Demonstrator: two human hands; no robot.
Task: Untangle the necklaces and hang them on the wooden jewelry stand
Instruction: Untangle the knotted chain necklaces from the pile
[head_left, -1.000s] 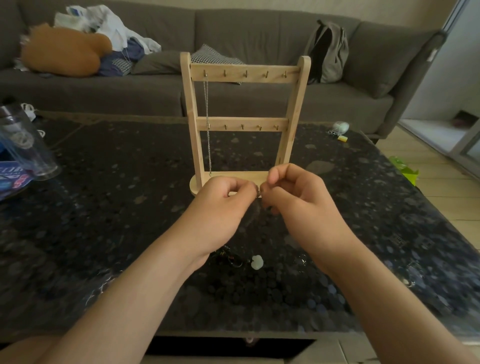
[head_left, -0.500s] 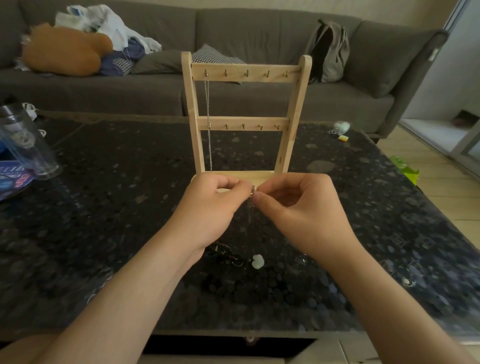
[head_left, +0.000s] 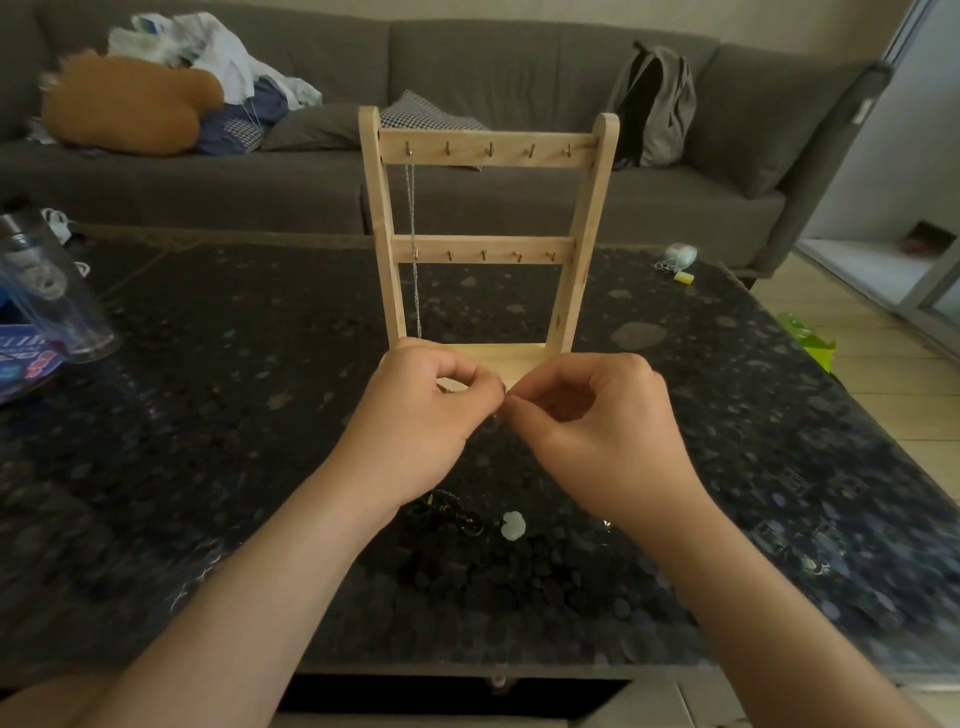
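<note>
Left hand (head_left: 415, 421) and right hand (head_left: 608, 436) both pinch a thin chain (head_left: 497, 414) in front of the stand (head_left: 488, 249), fingers hiding most of it. 1 necklace (head_left: 414, 260) hangs off the top bar. Dark tangle (head_left: 457, 512) below, hard to read.

I see my left hand (head_left: 415, 421) and right hand (head_left: 602, 436) bare. The left forearm (head_left: 249, 597) and right forearm (head_left: 753, 592) are bare too, down to the frame's edge. Fingers (head_left: 623, 371) too blurred for finer detail.
</note>
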